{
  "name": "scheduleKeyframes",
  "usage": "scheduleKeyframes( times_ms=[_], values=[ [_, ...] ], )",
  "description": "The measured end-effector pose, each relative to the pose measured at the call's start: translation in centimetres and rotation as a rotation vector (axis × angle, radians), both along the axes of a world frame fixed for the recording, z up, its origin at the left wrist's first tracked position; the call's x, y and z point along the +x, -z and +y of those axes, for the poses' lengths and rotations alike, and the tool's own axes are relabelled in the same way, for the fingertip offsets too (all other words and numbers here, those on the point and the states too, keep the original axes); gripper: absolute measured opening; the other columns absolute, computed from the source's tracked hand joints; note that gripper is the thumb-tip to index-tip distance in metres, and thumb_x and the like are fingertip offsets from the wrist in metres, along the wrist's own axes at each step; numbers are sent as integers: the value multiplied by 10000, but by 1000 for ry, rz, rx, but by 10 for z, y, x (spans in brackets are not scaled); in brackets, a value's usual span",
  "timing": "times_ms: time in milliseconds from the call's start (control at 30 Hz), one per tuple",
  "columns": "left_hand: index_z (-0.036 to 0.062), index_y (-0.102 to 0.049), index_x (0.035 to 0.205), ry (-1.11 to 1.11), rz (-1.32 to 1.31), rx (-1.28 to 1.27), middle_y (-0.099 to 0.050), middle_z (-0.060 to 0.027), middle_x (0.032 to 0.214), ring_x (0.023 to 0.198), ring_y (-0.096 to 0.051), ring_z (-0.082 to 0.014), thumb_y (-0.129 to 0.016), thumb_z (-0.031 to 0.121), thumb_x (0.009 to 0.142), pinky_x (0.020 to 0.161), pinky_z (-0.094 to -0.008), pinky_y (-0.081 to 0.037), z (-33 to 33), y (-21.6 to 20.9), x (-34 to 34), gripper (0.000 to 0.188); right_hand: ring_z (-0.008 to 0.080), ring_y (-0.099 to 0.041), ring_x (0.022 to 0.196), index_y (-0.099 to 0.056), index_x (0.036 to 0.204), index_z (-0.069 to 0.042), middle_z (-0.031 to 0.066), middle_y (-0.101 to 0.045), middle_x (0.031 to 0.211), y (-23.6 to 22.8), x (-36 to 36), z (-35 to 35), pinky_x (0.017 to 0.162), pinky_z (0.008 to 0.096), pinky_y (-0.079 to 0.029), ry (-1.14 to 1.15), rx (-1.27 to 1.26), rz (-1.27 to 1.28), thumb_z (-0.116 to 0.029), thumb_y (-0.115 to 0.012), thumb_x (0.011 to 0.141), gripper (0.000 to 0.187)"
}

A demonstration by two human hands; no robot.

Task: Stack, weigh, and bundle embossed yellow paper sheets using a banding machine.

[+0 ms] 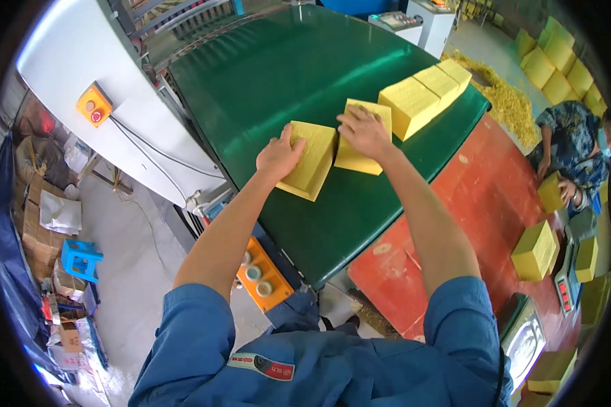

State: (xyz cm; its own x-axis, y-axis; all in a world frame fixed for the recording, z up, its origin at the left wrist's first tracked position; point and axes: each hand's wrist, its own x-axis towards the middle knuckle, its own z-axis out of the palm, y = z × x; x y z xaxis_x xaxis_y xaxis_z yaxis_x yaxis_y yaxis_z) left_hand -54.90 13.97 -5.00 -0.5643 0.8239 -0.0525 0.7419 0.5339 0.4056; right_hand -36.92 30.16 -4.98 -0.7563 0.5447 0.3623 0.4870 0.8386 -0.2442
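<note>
A yellow block of stacked paper lies slanted on the green table surface. My left hand grips its left edge, thumb on the top face and fingers partly hidden along the side. Just to the right, a second yellow block sits at a different angle, with a narrow gap between the two. My right hand holds this one near its upper left, its fingers bent over the top. Farther right, a row of yellow blocks stands close together near the table's right edge.
An orange button box is at the table's near left corner; another is on the white machine panel. A red table adjoins at right, bearing yellow blocks and a scale. A co-worker handles a block there.
</note>
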Motion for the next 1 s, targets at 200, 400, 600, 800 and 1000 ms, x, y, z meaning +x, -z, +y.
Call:
scheduleKeyframes(
  times_ms=[200,400,600,800,1000],
  values=[
    [137,-287,1512,-194,30,-27,-586,-236,1234,1122,-604,-383,-398,575,937,935,-491,-489,-39,0,48,732,398,-604,1068,-606,1153,-8,219,-626,1172,15,61,-97,894,439,-504,0,-271,585,-80,-612,851,311],
    [105,-295,1503,-267,79,11,-601,-271,1196,1083,-621,-402,-393,567,942,903,-494,-503,-63,4,113,734,407,-575,1148,-528,1288,9,260,-610,1206,58,95,-183,957,429,-466,125,-682,706,-246,-553,947,426],
    [89,-302,1502,-200,79,29,-591,-278,1210,1063,-627,-410,-400,532,955,900,-482,-506,-99,4,195,711,389,-541,1220,-477,1355,21,285,-554,1295,83,152,-237,997,396,-438,228,-1008,796,-368,-470,991,533],
    [82,-295,1506,171,60,89,-596,-256,1166,1031,-630,-409,-465,444,962,868,-487,-507,-148,5,300,676,268,-591,1129,-472,1339,43,191,-618,1172,89,284,-331,976,344,-451,304,-1120,1066,-171,-506,987,413],
    [77,-322,1494,801,-61,130,-598,-236,1079,934,-622,-403,-584,314,933,786,-472,-507,-163,-12,395,663,220,-617,1079,-496,1323,35,167,-619,1206,97,434,-425,920,330,-492,430,-1599,985,-118,-498,992,364]
  ],
)
